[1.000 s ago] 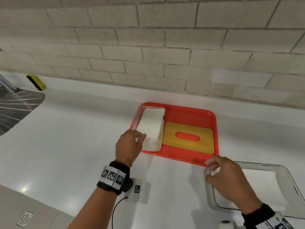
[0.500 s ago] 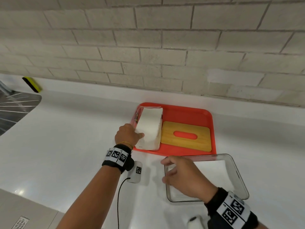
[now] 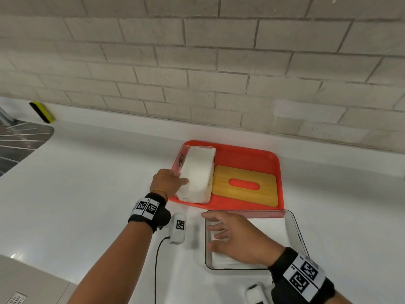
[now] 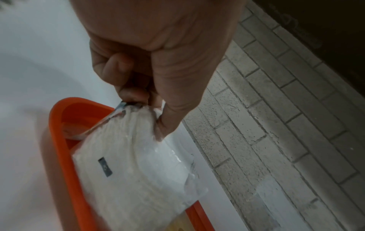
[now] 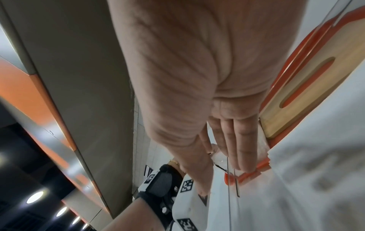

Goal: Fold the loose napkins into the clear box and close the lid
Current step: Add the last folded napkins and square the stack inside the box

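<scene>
A white napkin pack (image 3: pixel 197 174) (image 4: pixel 138 164) in clear wrap lies on the left of the red tray (image 3: pixel 274 163). My left hand (image 3: pixel 168 183) (image 4: pixel 150 106) pinches the pack's near corner, thumb on top. Beside the pack on the tray lies the wooden lid (image 3: pixel 245 185) (image 5: pixel 316 75) with its oval slot. The clear box (image 3: pixel 293 222) stands on the counter just in front of the tray, with folded white napkins (image 3: pixel 269 229) inside. My right hand (image 3: pixel 221 233) (image 5: pixel 235 140) reaches into the box's left end with straight, spread fingers over the napkins.
The white counter (image 3: pixel 98 183) runs back to a brick wall (image 3: pixel 219 73). A steel sink drainer (image 3: pixel 19 145) and a yellow-black sponge (image 3: pixel 42 111) sit at the far left. A wrist camera unit with a black cable (image 3: pixel 178 227) hangs between my hands.
My right hand has slid the clear box left, up against the tray's front edge, and now lies with spread fingers inside it. The left hand has stayed on the napkin pack.
</scene>
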